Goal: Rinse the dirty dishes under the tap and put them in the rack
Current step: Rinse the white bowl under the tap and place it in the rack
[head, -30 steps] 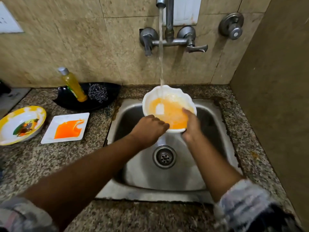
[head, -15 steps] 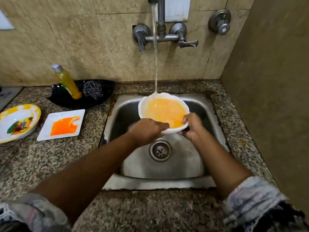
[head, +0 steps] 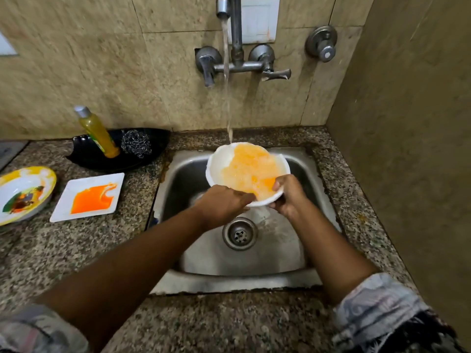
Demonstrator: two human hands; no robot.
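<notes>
A white scalloped bowl [head: 216,164] smeared with orange residue is held over the steel sink [head: 293,261]. My left hand [head: 224,205] grips its near left rim and my right hand [head: 288,194] grips its near right rim, thumb inside. Water runs from the wall tap [head: 223,7] and lands on the bowl's far rim. On the counter at left lie a white square plate [head: 76,189] with an orange smear and a yellow-rimmed round plate [head: 46,174] with food remains. No rack is in view.
A black tray [head: 153,138] behind the sink's left corner holds a yellow dish-soap bottle [head: 98,132] and a steel scrubber [head: 136,143]. Tap handles [head: 275,72] stick out from the tiled wall. A side wall [head: 407,149] closes the right. Speckled granite counter [head: 204,324] surrounds the sink.
The bowl has tilted and turned a little in both hands under the stream; the orange residue has spread and thinned. Both hands keep their hold.
</notes>
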